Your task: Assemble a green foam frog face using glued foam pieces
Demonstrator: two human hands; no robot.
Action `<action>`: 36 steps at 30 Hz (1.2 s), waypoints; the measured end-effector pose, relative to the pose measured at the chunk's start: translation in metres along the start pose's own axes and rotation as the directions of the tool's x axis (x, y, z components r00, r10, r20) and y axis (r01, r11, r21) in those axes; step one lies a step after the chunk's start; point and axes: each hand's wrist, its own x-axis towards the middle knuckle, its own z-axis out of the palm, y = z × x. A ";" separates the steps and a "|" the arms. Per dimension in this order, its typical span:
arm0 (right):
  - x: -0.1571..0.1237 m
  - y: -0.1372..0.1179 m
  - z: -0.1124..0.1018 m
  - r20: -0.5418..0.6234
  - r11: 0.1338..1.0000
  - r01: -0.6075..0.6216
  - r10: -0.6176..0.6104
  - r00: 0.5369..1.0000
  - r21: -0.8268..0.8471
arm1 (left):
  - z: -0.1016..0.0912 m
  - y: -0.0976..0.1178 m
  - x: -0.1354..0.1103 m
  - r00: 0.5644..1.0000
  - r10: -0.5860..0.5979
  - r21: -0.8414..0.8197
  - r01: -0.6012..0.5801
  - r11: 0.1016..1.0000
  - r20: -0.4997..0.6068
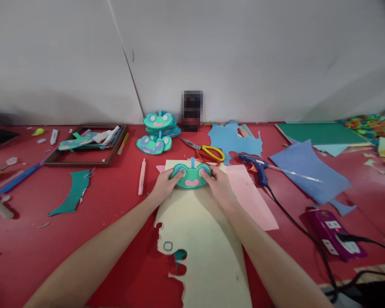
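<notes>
Between both hands is a teal foam frog-face cutout (191, 176) with blue eyes, pink lips and a small blue tab on top. My left hand (166, 185) pinches its left side, the thumb resting over one eye. On the other side my right hand (221, 186) grips the edge, its thumb on the right eye. Beneath them lies a cream foam sheet (208, 239) with a ragged cut left edge and a small drawn outline. Just beyond the hands are yellow-handled scissors (208, 150). Similar frog faces (158, 122) are stacked farther back.
A blue glue gun (258, 167) rests at right, its cord running past a purple power strip (335, 235). Pink foam (252, 196) and blue foam sheets (311, 173) lie nearby. At left are a brown frame (80, 164) with markers, a teal scrap (72, 192) and a pink marker (142, 177).
</notes>
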 end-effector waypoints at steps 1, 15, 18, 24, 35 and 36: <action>0.001 0.002 -0.001 0.005 1.000 -0.010 0.010 1.000 0.026 | -0.001 0.000 0.001 1.000 0.009 -0.002 -0.009 1.000 -0.002; -0.001 0.001 -0.001 -0.041 0.994 -0.045 0.049 0.998 0.096 | -0.004 0.008 -0.003 0.998 -0.001 0.084 0.005 0.996 -0.055; -0.002 -0.001 0.000 -0.015 0.996 -0.023 0.024 1.000 0.083 | -0.004 0.005 -0.003 0.999 -0.016 0.071 0.020 0.997 -0.050; -0.004 0.001 0.001 -0.001 0.999 0.004 -0.004 1.000 0.054 | 0.001 -0.002 -0.003 0.982 0.119 -0.056 -0.128 0.990 -0.148; -0.002 0.003 0.001 -0.019 0.998 0.004 -0.003 1.000 0.060 | -0.003 0.008 -0.009 0.942 0.257 0.091 -0.243 0.966 -0.214; -0.002 0.003 0.001 -0.017 0.998 0.004 -0.003 1.000 0.062 | -0.003 0.008 -0.009 0.938 0.279 0.099 -0.263 0.960 -0.205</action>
